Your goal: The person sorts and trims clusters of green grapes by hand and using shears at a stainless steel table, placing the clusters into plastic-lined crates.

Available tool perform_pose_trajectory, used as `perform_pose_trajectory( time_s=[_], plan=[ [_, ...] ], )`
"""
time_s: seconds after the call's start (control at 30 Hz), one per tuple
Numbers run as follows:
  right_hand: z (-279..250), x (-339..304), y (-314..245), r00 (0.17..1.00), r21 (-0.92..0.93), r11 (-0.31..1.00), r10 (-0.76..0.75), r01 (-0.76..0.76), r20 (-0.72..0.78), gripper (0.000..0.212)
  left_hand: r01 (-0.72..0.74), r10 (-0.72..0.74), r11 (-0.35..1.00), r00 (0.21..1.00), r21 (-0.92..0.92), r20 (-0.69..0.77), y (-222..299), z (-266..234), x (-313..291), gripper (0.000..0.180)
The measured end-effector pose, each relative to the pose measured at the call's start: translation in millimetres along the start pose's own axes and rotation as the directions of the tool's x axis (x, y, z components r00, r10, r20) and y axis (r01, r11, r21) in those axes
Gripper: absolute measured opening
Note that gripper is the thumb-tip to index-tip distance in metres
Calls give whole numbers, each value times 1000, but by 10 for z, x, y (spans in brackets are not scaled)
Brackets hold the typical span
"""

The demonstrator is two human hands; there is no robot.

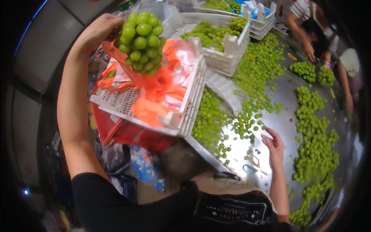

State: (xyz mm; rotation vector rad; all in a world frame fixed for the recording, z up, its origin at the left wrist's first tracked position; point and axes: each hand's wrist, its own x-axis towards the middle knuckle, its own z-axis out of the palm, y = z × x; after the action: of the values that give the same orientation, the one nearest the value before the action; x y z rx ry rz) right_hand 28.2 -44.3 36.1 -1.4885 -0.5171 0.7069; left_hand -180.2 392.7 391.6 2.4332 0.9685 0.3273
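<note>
My left hand (108, 25) is raised at the upper left, its fingers closed at the top of a bunch of green grapes (142, 40). The bunch hangs in front of a white plastic crate (187, 103) lined with orange plastic sheeting (176, 91). Over the metal table, my right hand (274, 144) is held with fingers apart and nothing in them. Loose green grapes (245, 125) lie just beyond its fingertips. A pair of scissors (253, 165) with one green and one tan handle loop lies on the table to its left.
Long heaps of grapes (315, 143) run along the table's right side. Another white crate (228, 62) with grapes stands at the back. Under the near crate is a red crate (143, 135). Two co-workers' arms (305, 42) reach in at the upper right, near yellow-handled scissors (292, 57).
</note>
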Motion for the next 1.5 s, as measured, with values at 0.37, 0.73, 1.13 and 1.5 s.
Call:
perform_pose_trajectory(
  time_s=[0.37, 0.73, 1.13, 1.5],
  plan=[
    [484, 169, -1090, 721, 730, 326, -173, -601, 671, 83, -463, 475, 875, 771, -139, 423, 1645, 1581, -806, 21],
    [-277, -291, 140, 970, 965, 156, -91, -210, 226, 92, -911, 905, 361, 292, -199, 309, 1380, 3636, -1742, 10],
    [-1205, -838, 429, 997, 939, 343, -82, 34, -6, 89, -813, 756, 532, 332, -235, 564, 510, 5435, -1737, 27],
    [-1411, -665, 672, 994, 852, 512, 40, -105, 98, 92, -774, 690, 572, 274, -273, 670, 353, 5551, -1771, 41]
  ],
)
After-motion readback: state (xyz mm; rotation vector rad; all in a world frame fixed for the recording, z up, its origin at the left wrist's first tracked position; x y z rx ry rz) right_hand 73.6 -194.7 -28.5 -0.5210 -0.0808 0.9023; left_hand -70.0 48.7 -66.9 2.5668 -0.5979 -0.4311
